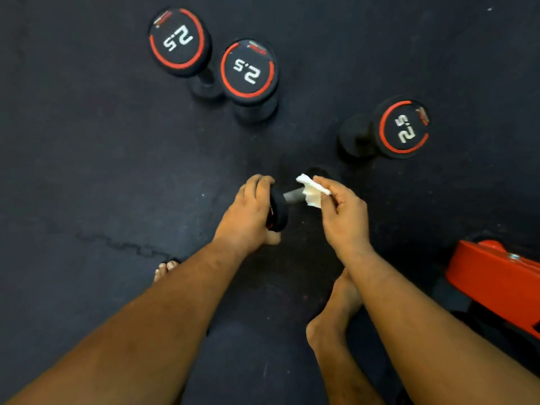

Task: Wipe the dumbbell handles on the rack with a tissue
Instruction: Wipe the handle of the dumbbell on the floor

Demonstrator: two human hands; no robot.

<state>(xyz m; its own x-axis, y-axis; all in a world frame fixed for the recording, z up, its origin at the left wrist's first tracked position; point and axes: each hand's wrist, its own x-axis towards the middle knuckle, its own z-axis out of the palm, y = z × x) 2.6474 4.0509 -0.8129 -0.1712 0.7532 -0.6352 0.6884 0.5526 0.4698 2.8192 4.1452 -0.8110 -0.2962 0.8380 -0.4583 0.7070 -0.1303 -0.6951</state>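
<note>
1. Head view, looking straight down at a dark rubber floor (87,171), matte and faintly speckled, with a jagged interlocking seam running across the lower left.
2. In the centre, a small dumbbell (277,207) is held off the floor. Its near end is a round black rubber head with a thin red mark; a smooth grey metal handle (292,196) runs from it to the right. The far end is hidden behind the tissue and the hand.
3. The left hand (248,213) grips the black head, fingers curled over its top edge and thumb underneath.
4. The right hand (343,211) pinches a white tissue (311,190) — crumpled, soft and folded over — and presses it around the metal handle just right of the black head.
5. Three more dumbbells stand on end on the floor beyond the hands. Each shows a round black face with a red ring and white "2.5" lettering: one at top left (176,40), one just beside it to the right (248,71), and one well apart on the right (404,128), leaning so its lower head shows.
6. At the lower right edge, part of a glossy orange-red metal frame (496,282) — with a bolt on top — sits on the floor.
7. Bare forearms reach in from the bottom; a bare foot (336,314) rests on the floor between them, and toes (165,268) show at the left.
</note>
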